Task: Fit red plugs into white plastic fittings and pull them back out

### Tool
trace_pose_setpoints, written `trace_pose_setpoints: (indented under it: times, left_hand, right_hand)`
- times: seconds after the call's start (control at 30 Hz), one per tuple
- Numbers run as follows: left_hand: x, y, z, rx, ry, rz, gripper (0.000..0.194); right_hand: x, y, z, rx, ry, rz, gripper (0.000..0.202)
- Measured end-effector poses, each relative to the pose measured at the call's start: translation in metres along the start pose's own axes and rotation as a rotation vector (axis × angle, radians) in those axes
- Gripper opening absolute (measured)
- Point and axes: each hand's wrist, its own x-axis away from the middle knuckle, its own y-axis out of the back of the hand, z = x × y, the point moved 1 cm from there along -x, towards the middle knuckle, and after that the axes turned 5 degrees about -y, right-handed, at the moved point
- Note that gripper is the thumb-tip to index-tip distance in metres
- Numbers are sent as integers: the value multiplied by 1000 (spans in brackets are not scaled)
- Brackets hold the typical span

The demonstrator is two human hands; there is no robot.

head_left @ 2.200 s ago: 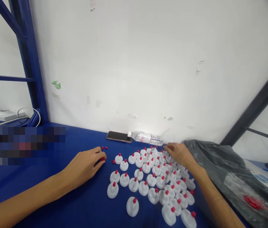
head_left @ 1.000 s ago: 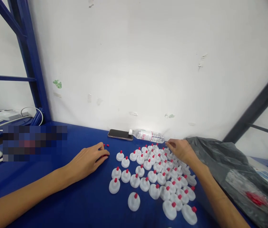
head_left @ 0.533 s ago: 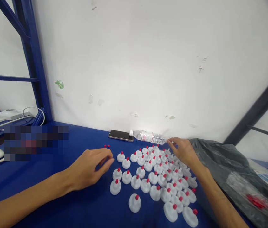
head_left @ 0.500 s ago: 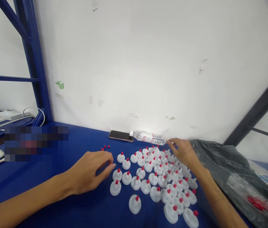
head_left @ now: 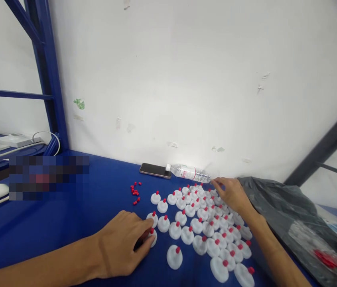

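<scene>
My left hand (head_left: 126,241) is at the near left edge of a group of white domed pieces. Its thumb and forefinger close around the red cap of one white domed piece (head_left: 154,242), partly hidden by the fingers. Just behind it stands another such piece (head_left: 149,217). Over the far right of the group, my right hand (head_left: 231,193) has thumb and forefinger pinched together near the base of a clear plastic bottle (head_left: 198,175); anything between the tips is too small to make out. Several small red caps (head_left: 134,191) lie loose on the blue table (head_left: 96,179).
A phone (head_left: 155,170) lies by the wall, touching the bottle's white cap. On the right, a dark grey plastic bag (head_left: 271,203) bears a clear bag with red caps (head_left: 325,255). White devices and cables (head_left: 15,139) stand at the left, beside a blue frame post (head_left: 56,79).
My left hand has moved nearer and slightly right, onto a capped piece, uncovering the loose red caps. My right hand has stayed almost in place. The view has shifted slightly.
</scene>
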Motion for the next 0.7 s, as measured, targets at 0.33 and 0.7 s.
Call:
trace_pose_setpoints:
  times: [0.33,0.7]
  left_hand:
    - [-1,8,2,114,50,-23,27]
    - [1,12,19,147,74,-108,32]
  right_hand:
    - [0,-4,6,-39,5,-81,42]
    - [-2,-1,6,-80,26,-246,50]
